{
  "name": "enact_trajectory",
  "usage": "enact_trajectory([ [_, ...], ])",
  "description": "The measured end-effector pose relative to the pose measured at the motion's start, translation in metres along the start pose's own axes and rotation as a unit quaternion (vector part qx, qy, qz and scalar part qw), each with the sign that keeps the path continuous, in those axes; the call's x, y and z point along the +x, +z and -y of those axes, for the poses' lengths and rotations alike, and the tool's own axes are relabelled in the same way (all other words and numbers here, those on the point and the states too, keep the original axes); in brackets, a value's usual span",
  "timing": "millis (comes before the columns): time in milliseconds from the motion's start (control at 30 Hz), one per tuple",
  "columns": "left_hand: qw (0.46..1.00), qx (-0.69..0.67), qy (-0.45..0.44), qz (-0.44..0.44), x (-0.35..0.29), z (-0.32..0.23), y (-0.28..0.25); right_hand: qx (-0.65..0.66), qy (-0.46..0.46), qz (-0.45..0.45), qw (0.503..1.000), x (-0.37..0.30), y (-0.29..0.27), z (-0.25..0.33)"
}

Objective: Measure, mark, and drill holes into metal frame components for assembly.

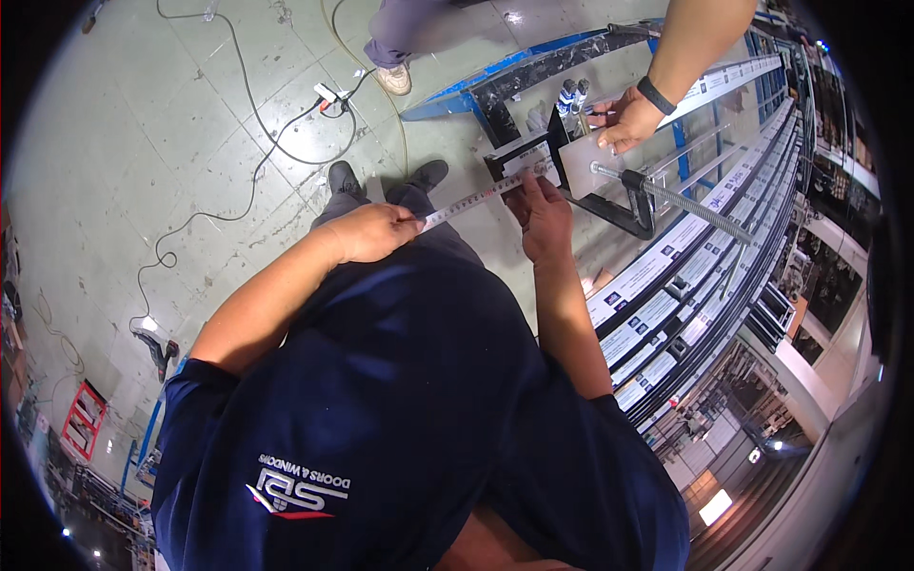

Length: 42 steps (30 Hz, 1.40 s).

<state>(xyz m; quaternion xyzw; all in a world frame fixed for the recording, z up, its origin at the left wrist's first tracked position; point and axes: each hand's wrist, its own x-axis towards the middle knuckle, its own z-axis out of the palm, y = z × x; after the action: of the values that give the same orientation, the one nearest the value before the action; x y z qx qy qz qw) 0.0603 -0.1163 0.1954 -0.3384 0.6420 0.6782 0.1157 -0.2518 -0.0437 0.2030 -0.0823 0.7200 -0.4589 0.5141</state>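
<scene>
A tape measure's pale blade (471, 201) stretches between my two hands in front of my body. Its near-left end is pinched in the closed fingers of my left hand (374, 232). The fingers of my right hand (545, 217) close on the blade's other end, beside the end of a black metal piece (519, 157); whether the tape's case sits in that palm is hidden. Just beyond, another person's hand (628, 119) with a dark wristband rests on a pale flat plate (579, 164). A screw clamp (640, 202) with a long threaded rod (700, 211) stands right of the plate.
Long wrapped profiles (681, 271) lie stacked along the right. A blue-and-black frame (486, 90) stands at the far side, with small bottles (571, 97) near it. A cable (252, 181) winds over the tiled floor to a power tool (157, 344). Another person's shoe (393, 78) is ahead.
</scene>
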Motion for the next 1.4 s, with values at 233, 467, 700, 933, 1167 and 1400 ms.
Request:
enact_trajectory([
  [233,0.998,-0.006,-0.034,-0.054,0.025,-0.022,0.005,-0.064,0.036,0.013,0.997,0.014,0.011,0.011],
  [467,0.998,0.006,-0.053,-0.043,0.030,-0.035,0.000,-0.053,0.030,0.002,0.998,0.017,0.008,0.017],
  [700,0.988,-0.049,-0.144,0.001,0.038,-0.050,-0.010,-0.006,0.033,-0.033,0.999,0.025,0.007,0.014],
  [933,0.992,-0.048,-0.116,-0.010,0.047,-0.039,-0.005,-0.008,0.034,-0.035,0.999,0.028,0.002,0.013],
  [1167,0.986,-0.069,-0.153,0.011,0.046,-0.052,-0.009,-0.020,0.038,-0.034,0.999,0.027,0.000,0.013],
  [1400,0.996,-0.094,0.007,0.006,0.060,-0.031,-0.005,-0.020,0.017,-0.022,0.999,0.023,0.002,0.016],
])
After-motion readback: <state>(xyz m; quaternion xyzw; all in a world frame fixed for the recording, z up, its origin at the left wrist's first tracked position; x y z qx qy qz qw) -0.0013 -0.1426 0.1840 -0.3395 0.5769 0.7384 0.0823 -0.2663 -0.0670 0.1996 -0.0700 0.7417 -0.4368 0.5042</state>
